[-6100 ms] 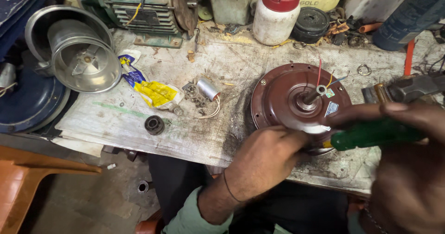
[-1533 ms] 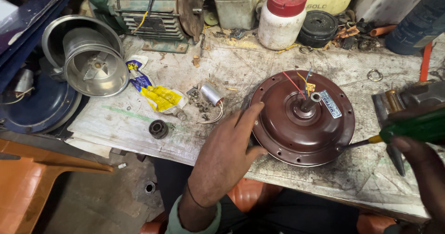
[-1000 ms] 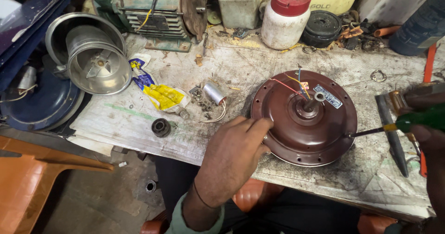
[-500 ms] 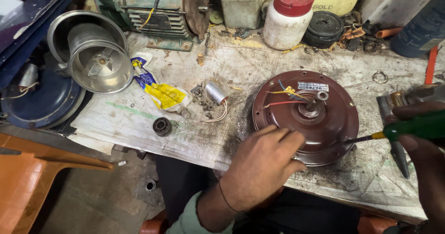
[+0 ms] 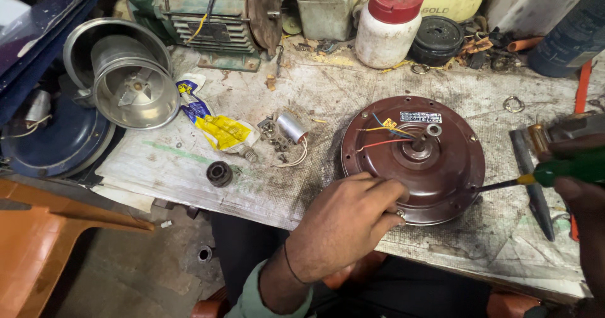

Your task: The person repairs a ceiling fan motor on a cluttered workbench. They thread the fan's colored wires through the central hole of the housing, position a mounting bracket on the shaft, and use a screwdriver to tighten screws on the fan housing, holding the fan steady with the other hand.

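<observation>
Head view, looking down at my bench: my left hand lies curled over the near rim of the round brown motor housing, fingers bent and pressing on the edge, gripping the rim rather than lifting anything. The housing sits flat on the worn, stained bench top, right of centre, its near edge close to the bench's front edge. Coloured wires run across its top to the centre shaft. My right hand enters at the right border, closed around the green handle of a screwdriver; the thin shaft points left and its tip meets the housing's right rim. How tightly those fingers close I cannot tell, since most of that hand is cut off by the frame. Just beside it a dark flat tool lies on the bench. To the left of the housing there is open bench: a small capacitor with loose screws, a yellow and blue wrapper, and a black bearing near the front edge. At the far left a shiny metal cover overhangs the bench's end. Along the back stand a green motor and a white jar with a red lid.
</observation>
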